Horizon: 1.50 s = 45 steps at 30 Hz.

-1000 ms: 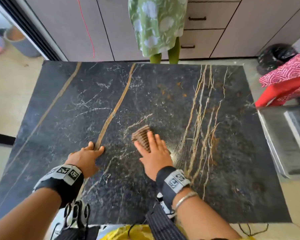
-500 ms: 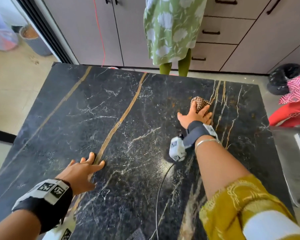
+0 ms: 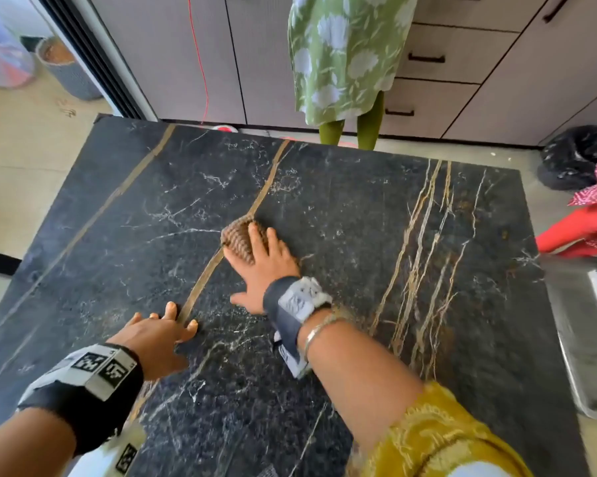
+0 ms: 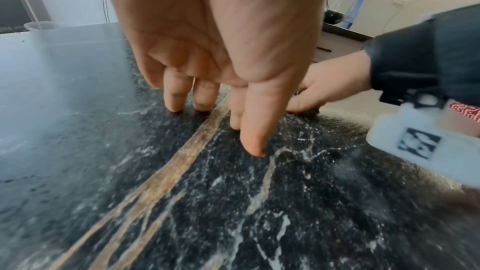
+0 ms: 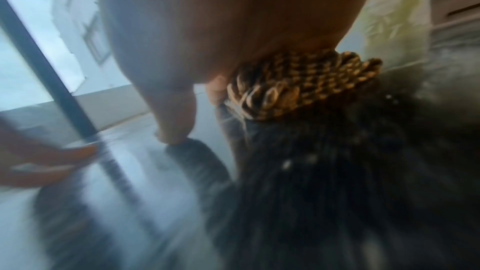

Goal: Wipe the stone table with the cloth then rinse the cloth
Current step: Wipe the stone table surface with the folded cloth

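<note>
A small brown ribbed cloth (image 3: 239, 239) lies on the black stone table (image 3: 359, 215) near a gold vein. My right hand (image 3: 262, 263) lies flat on the cloth with straight fingers, pressing it onto the stone. In the blurred right wrist view the cloth (image 5: 303, 87) bunches under the palm and the thumb tip touches the stone. My left hand (image 3: 159, 333) rests on the table nearer to me, fingers spread, fingertips (image 4: 253, 145) planted on the stone beside the gold vein. It holds nothing.
A person in a green floral dress (image 3: 345, 53) stands beyond the far edge, before grey cabinets (image 3: 462, 63). A black bag (image 3: 576, 156) and red patterned fabric (image 3: 593, 218) sit at the right. A steel surface (image 3: 586, 339) adjoins the table's right side.
My right hand has swept the cloth from the far right of the table back left to the middle, by the gold vein. The left hand has stayed planted.
</note>
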### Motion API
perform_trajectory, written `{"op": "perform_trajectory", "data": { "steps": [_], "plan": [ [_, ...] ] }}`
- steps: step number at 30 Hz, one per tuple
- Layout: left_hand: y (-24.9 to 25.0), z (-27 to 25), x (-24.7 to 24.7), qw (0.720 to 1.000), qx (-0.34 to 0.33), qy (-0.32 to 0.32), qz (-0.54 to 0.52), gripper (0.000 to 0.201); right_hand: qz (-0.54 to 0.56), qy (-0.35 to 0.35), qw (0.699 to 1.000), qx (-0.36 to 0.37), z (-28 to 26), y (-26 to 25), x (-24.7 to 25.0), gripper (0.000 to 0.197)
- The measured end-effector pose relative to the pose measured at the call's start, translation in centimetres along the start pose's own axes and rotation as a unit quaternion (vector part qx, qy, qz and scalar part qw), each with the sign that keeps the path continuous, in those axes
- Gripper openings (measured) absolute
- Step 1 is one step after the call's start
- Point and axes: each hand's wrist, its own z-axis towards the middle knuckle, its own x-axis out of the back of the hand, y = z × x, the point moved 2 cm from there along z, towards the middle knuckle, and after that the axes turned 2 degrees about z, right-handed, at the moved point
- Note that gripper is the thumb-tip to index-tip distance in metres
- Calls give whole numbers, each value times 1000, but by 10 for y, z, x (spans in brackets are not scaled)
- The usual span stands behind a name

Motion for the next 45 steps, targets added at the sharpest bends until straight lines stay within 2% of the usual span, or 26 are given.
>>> {"op": "perform_trajectory", "data": {
  "steps": [4, 7, 10, 15, 19, 22, 26, 29, 32, 34, 38, 45],
  "plan": [
    [9, -3, 6, 999, 17, 40, 7, 47, 37, 0, 999, -32, -37, 19, -22, 70],
    [17, 0, 2, 998, 37, 54, 13, 56, 70, 27, 988, -132, -53, 67, -17, 66],
    [22, 1, -4, 997, 55, 50, 14, 67, 81, 63, 962, -252, -53, 121, 0, 61],
    [22, 3, -4, 996, 63, 61, 0, 61, 84, 104, 900, -415, -10, 185, 32, 58],
    [20, 7, -13, 995, 60, 73, -40, 61, 160, 73, 865, -471, 38, 197, 65, 67],
    [20, 8, -19, 992, 58, 79, -83, 63, 143, 57, 881, -447, 61, 193, 86, 71],
    [25, 10, -21, 991, 57, 71, -99, 66, 115, 46, 923, -365, 91, 177, 101, 71],
    [24, 12, -21, 990, 60, 67, -113, 67, 71, 25, 967, -243, 110, 149, 105, 71],
    [24, 13, -24, 988, 63, 64, -124, 66, 38, 5, 992, -123, 123, 104, 99, 70],
    [24, 14, -23, 987, 73, 61, -128, 66, 21, -4, 997, -75, 124, 77, 88, 72],
    [27, 14, -17, 985, 94, 63, -133, 65, 24, -3, 999, -30, 101, 46, 66, 72],
    [27, 15, -17, 981, 96, 83, -143, 57, -39, -24, 995, 87, 5, -13, 0, 72]
  ]
}}
